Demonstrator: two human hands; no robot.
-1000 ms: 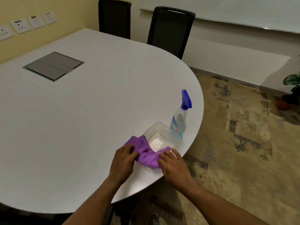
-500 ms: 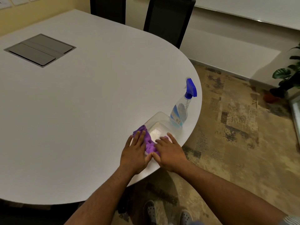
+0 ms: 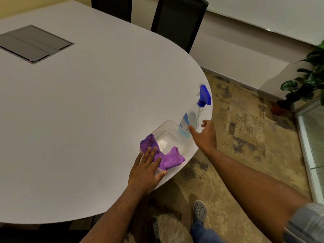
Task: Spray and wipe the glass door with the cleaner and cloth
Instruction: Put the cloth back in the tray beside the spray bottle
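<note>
A purple cloth point(image 3: 169, 158) lies draped over the near rim of a clear plastic container point(image 3: 171, 135) at the white table's right edge. My left hand point(image 3: 147, 170) rests flat on the cloth with straight fingers. A clear spray bottle point(image 3: 192, 118) with a blue trigger head stands just behind the container. My right hand point(image 3: 204, 135) hovers open beside the bottle's base, thumb and fingers spread around it without clearly touching. A strip of the glass door point(image 3: 313, 137) shows at the far right.
The white oval table point(image 3: 78, 111) has a grey cable hatch point(image 3: 33, 43) at the far left. Two black chairs point(image 3: 178, 21) stand behind it. A potted plant point(image 3: 303, 85) sits on the patterned carpet by the door. My feet are below the table edge.
My right hand has left the cloth and moved right and forward to the spray bottle, opening up. My left hand stays on the cloth, which now lies more spread out.
</note>
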